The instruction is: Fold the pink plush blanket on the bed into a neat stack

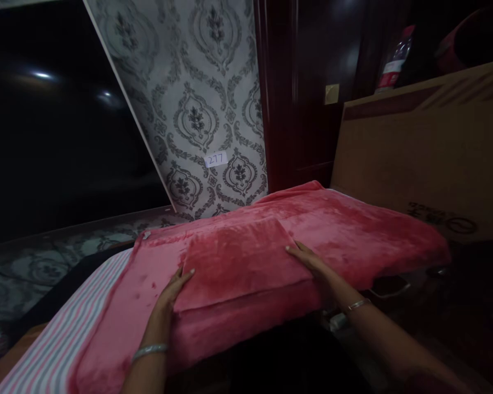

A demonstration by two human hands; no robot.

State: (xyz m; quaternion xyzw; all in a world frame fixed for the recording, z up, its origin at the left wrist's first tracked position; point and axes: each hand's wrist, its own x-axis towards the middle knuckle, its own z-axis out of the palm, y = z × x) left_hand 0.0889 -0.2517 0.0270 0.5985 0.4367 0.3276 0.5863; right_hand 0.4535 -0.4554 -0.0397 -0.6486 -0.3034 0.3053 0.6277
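A folded rectangle of red plush fabric point(238, 262) lies on a larger pink-red plush blanket point(337, 219). My left hand point(175, 287) grips the rectangle's left edge, thumb on top and the other fingers partly hidden at its side. At the opposite edge, my right hand point(306, 257) holds it the same way, its thumb pointing inward over the fabric. The rectangle looks flat and smooth, its front edge straight. Whether it is a separate piece or a folded part of the blanket, I cannot tell.
Under the blanket's left side shows a striped cloth point(78, 312). A large dark screen point(57, 120) stands at the left. At the right is a big cardboard box point(423, 148) with a red-capped bottle point(394, 63) on top. A paper marked 277 point(216, 159) hangs on the patterned wall.
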